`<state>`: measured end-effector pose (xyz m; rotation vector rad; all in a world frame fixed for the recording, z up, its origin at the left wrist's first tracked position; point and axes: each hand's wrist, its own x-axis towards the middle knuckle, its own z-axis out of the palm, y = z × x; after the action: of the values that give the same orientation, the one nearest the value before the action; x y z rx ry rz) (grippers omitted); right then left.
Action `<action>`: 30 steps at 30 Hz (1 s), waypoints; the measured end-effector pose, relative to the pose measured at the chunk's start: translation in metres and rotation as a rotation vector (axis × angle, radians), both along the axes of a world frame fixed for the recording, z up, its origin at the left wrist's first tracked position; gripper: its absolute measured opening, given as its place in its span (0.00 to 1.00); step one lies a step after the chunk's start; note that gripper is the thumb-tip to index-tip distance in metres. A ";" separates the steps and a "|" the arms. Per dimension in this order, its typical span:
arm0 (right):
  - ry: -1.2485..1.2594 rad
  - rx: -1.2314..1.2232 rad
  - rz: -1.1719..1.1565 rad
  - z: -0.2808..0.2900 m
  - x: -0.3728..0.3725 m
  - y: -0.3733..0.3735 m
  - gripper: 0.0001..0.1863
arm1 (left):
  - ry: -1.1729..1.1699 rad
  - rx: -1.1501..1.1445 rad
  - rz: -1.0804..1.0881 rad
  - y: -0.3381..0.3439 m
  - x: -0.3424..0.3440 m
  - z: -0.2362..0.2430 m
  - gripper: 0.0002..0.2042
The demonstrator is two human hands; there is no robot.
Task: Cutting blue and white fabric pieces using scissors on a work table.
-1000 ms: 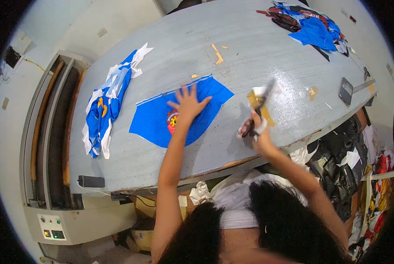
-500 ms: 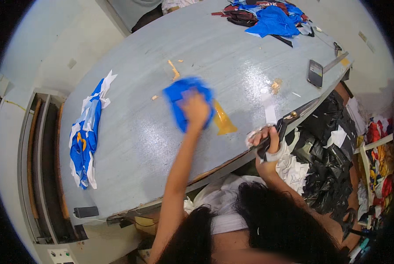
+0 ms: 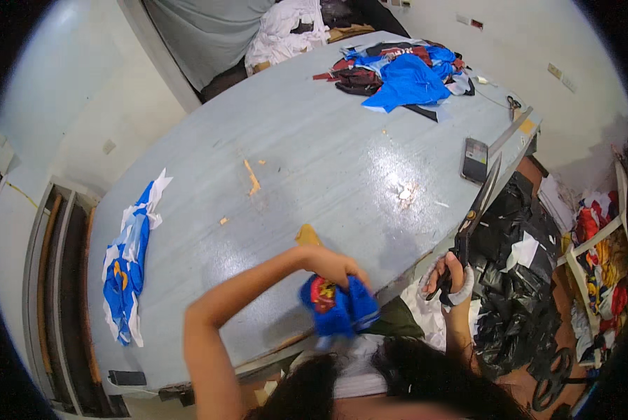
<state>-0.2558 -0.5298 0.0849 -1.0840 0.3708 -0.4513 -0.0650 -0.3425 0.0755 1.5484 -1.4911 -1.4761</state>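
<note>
Bunched in my left hand (image 3: 338,267) is a blue cloth piece (image 3: 342,308) with a red and yellow print. It hangs at the near edge of the table, slightly blurred. My right hand (image 3: 448,277) grips a large pair of scissors (image 3: 471,214) by its handles, which have a whitish wrapping. The blades point up and away, past the table's right edge. A strip of yellow material (image 3: 307,235) lies on the table just beyond my left wrist, its near end hidden by the arm.
The grey table (image 3: 209,182) bears a blue and white fabric bundle (image 3: 128,259) at left and a fabric heap (image 3: 408,77) at the far end. A phone (image 3: 475,160) lies near the right edge. Black plastic (image 3: 517,280) covers the floor at right, beside a rack of coloured cloth (image 3: 601,259).
My left hand has drawn the blue cloth from mid-table to the near edge and gathered it up. My right hand has raised the scissors. The view has shifted, showing more of the far side.
</note>
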 end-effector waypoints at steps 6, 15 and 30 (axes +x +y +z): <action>0.024 0.017 0.045 -0.016 0.017 -0.002 0.17 | -0.891 -0.682 0.113 -0.062 0.130 0.134 0.08; 0.391 -0.463 0.084 -0.021 0.011 -0.009 0.18 | -0.690 -0.718 1.466 -0.111 0.214 0.152 0.38; 0.665 -1.542 -0.029 -0.037 0.107 -0.028 0.18 | -1.486 0.600 2.024 0.392 0.089 -0.063 0.35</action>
<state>-0.1484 -0.5582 0.0476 -2.7613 0.6307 -0.3477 0.0238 0.0494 0.0128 2.8449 0.7767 0.7344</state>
